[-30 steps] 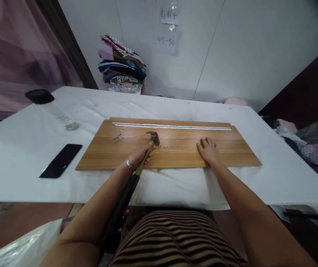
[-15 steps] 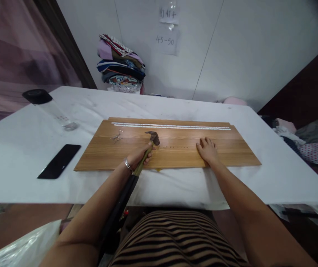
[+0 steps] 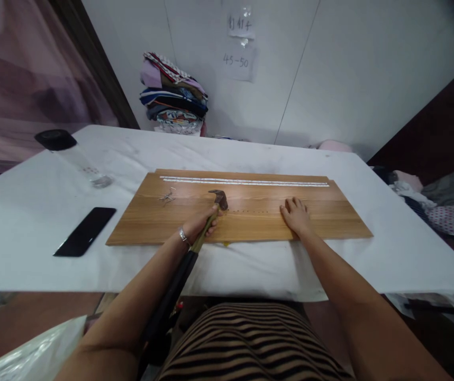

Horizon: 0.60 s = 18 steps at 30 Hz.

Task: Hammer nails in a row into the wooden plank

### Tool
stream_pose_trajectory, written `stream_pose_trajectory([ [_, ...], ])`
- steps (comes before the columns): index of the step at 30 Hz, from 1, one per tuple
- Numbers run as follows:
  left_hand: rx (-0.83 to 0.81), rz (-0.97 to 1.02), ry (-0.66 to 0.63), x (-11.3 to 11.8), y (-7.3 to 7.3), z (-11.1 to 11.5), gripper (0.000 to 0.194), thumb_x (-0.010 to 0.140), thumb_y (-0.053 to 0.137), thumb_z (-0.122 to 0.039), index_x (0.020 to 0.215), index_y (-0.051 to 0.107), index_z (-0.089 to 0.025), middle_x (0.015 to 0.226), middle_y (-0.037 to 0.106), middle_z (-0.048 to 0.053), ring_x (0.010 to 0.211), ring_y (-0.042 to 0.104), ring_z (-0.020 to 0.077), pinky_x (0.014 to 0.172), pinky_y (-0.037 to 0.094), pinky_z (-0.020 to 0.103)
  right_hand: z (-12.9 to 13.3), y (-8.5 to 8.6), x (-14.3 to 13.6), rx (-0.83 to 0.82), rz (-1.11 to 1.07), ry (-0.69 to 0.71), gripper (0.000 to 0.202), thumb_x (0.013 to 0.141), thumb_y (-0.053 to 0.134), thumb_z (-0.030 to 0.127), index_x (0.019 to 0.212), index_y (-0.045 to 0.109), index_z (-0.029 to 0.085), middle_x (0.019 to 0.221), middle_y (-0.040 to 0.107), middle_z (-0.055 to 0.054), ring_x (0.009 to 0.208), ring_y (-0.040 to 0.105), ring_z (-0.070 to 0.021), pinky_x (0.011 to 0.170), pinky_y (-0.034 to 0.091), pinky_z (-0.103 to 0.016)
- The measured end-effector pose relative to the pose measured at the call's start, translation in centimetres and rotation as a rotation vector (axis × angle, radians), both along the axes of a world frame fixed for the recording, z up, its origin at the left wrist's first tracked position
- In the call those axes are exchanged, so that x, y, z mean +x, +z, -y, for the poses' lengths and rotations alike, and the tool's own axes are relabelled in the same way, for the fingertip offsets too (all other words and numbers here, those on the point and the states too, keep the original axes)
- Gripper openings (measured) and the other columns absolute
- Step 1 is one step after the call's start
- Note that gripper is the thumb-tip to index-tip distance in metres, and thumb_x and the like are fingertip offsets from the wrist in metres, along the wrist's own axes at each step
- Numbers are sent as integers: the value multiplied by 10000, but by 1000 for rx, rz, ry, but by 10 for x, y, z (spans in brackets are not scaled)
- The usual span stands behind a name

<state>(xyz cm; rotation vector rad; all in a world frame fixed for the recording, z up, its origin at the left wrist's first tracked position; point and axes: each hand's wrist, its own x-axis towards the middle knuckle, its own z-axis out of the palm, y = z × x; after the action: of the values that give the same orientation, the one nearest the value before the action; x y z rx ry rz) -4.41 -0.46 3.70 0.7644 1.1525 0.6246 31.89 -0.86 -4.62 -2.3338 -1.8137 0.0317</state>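
My left hand (image 3: 202, 222) is closed around the hammer (image 3: 220, 198) high on its handle, just below the claw head. The head rests on or just over the wooden board (image 3: 147, 225); I cannot tell which. A row of small dark points, perhaps nail heads or holes, runs right from the hammer head. My right hand (image 3: 296, 215) lies on the board past the right end of that row, fingers spread, holding nothing. A small heap of nails (image 3: 167, 196) is on the board's left part. Two white measuring strips (image 3: 246, 182) lie along its far edge.
A black phone (image 3: 85, 232) lies left of the board on the white-covered table (image 3: 20, 233). Behind it, a clear bottle with a black lid (image 3: 56, 140) lies on its side. Folded clothes (image 3: 175, 98) are stacked by the wall, which carries paper notes (image 3: 239, 63).
The view has tilted very slightly, so everything sits a little lower. Both hands and the hammer keep nearly the same place on the board.
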Motion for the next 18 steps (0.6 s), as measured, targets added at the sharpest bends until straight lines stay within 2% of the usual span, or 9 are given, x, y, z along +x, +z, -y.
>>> stream_pose_trajectory([
  [12, -14, 9, -23, -3, -6, -3, 353, 1043, 555, -502, 950, 611, -166, 606, 455, -67, 388, 349, 54, 368, 275, 157, 0, 0, -1, -10, 2, -1, 534, 1078, 387, 442, 1487, 619, 188, 1655, 509, -197, 1534, 421, -343, 1224, 315, -551],
  [18, -27, 1, -18, -1, -4, -3, 344, 1045, 551, -491, 942, 605, -167, 594, 451, -67, 383, 359, 58, 360, 270, 160, 1, 5, -3, -37, 3, -7, 549, 1080, 376, 448, 1492, 612, 172, 1667, 492, -204, 1542, 409, -341, 1229, 309, -541],
])
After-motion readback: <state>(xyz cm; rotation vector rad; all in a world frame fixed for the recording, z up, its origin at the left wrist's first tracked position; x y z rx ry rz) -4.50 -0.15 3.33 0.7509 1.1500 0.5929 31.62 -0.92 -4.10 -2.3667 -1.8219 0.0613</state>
